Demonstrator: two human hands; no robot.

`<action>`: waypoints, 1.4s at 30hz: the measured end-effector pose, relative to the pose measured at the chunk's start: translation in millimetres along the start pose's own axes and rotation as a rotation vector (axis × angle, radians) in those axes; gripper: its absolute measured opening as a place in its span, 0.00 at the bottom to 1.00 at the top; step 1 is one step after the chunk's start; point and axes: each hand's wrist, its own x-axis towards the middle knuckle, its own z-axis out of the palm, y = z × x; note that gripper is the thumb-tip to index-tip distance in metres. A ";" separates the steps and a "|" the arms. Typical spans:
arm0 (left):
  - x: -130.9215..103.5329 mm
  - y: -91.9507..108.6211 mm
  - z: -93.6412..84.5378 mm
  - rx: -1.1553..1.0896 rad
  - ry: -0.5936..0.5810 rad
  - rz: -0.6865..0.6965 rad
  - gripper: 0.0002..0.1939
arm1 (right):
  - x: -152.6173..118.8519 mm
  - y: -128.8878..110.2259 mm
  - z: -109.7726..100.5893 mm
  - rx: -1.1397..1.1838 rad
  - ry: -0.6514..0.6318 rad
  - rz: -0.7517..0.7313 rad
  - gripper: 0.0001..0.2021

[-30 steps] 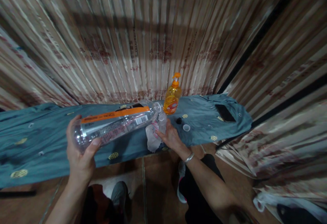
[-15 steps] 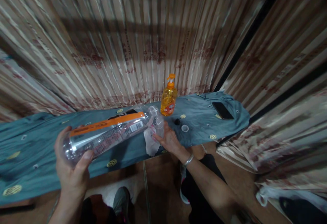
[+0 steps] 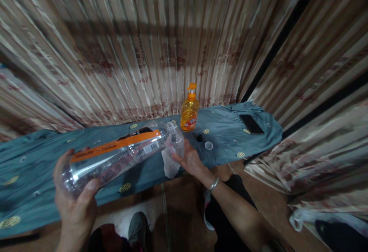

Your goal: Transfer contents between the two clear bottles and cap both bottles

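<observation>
Since a second ago, the big clear bottle (image 3: 115, 156) has tipped further: its base has sunk toward the camera and lower left, and the left hand (image 3: 76, 206) cupping that base dropped with it. Its mouth is right at the small bottle (image 3: 177, 141), which the right hand (image 3: 189, 159) holds wrapped in a white cloth (image 3: 170, 164) on the table (image 3: 34, 175), fingers curled round it. Both hands are closed on their bottles. Risk-wise, I'd say the two narrow mouths could slip out of line and spill onto the blue tablecloth (image 3: 230, 129), and the loose caps (image 3: 208, 145) nearby could get knocked. Soap bottle (image 3: 189, 110) and phone (image 3: 252, 123) haven't budged.
</observation>
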 end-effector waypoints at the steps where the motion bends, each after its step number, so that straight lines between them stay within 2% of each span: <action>1: -0.2 1.2 0.4 -0.063 0.021 -0.061 0.42 | 0.0 -0.1 -0.2 0.005 0.001 -0.003 0.32; 4: -0.3 6.0 2.0 -0.146 0.049 -0.109 0.43 | -0.1 -0.4 -1.1 0.025 0.002 -0.006 0.32; 14: -1.9 11.2 1.5 -0.111 0.031 -0.107 0.42 | -0.6 2.5 -0.1 0.010 0.015 -0.014 0.33; 21: -3.3 16.8 2.3 -0.151 0.036 -0.147 0.43 | -0.6 1.3 -2.7 0.000 -0.022 0.005 0.33; 28: -2.6 13.9 2.7 -0.140 0.040 -0.093 0.43 | 0.0 0.4 -3.8 0.000 -0.018 0.014 0.32; 32: -1.7 13.5 3.2 -0.166 0.040 -0.107 0.45 | 0.2 1.0 -3.3 -0.006 -0.013 0.011 0.33; 42: -2.7 13.9 2.2 -0.083 -0.001 -0.072 0.45 | -0.3 2.2 -3.1 0.007 -0.034 0.057 0.33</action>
